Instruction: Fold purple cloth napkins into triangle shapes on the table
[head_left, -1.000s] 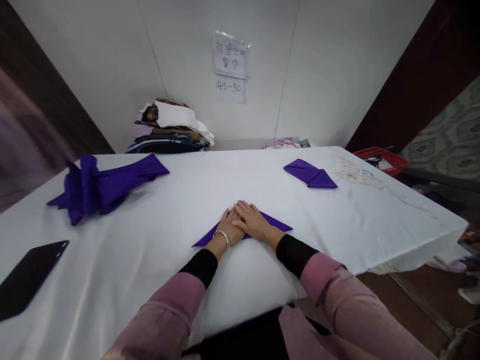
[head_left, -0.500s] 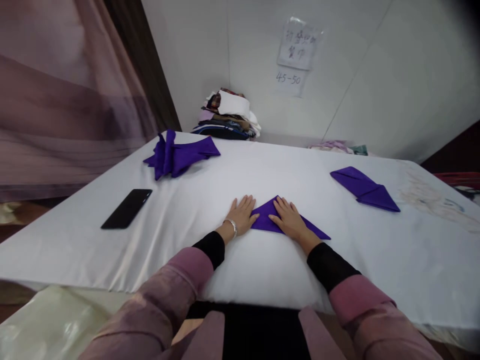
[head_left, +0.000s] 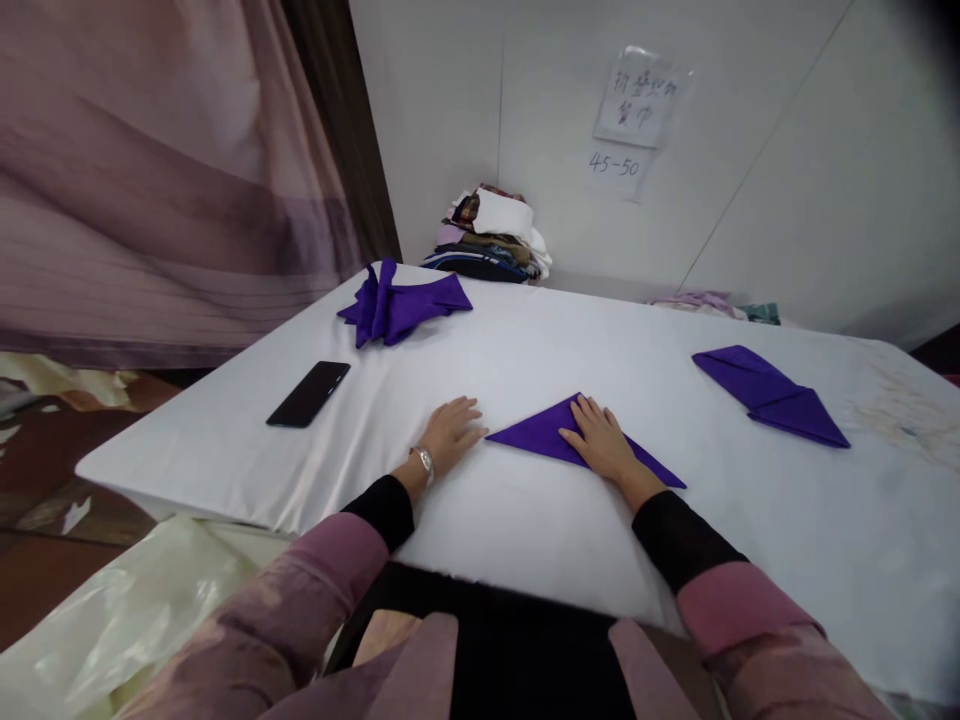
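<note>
A purple cloth napkin (head_left: 536, 432), folded into a flat triangle, lies in front of me with its peak pointing away. My right hand (head_left: 600, 437) rests flat on its right half, fingers stretched out, covering part of it. Just off the napkin's left corner, my left hand (head_left: 450, 432) is open over the white tablecloth with its fingers spread, holding nothing. It wears a silver watch or bracelet (head_left: 425, 463) at the wrist.
Toward the back left is a heap of purple cloth (head_left: 409, 305); a black phone (head_left: 308, 394) lies nearer. Another folded purple napkin (head_left: 772, 395) is on the right of the white table (head_left: 525, 540). Folded clothes (head_left: 491, 235) are stacked against the wall.
My left hand has slid left off the napkin, uncovering its left corner. My right hand stays on the napkin. The view has turned somewhat to the left.
</note>
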